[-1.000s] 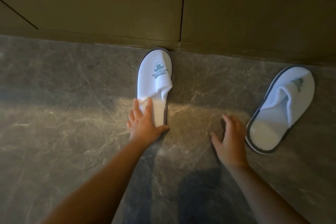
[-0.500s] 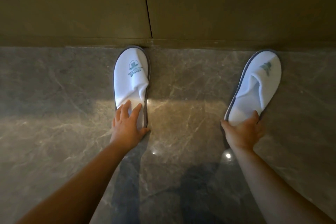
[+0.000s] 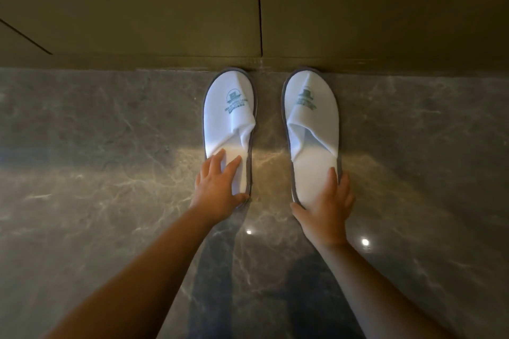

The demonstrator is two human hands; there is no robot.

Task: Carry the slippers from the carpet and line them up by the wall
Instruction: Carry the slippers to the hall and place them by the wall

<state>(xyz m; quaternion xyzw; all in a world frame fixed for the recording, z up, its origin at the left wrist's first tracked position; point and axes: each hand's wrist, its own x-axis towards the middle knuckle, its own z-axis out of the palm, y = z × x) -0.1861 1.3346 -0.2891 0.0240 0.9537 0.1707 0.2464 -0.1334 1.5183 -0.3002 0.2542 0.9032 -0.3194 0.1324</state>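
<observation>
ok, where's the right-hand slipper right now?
Head view, right of centre: the right slipper lies on the marble floor, toe against the wall, beside the left slipper, with the right hand on its heel.

Two white slippers (image 3: 230,118) (image 3: 312,118) — grey-edged, green logos, side by side, toes touching wall

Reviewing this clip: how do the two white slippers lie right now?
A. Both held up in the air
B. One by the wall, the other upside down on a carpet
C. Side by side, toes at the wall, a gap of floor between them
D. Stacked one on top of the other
C: the left slipper and right slipper lie parallel on the marble floor, toes at the wall, each with a hand on its heel end.
</observation>
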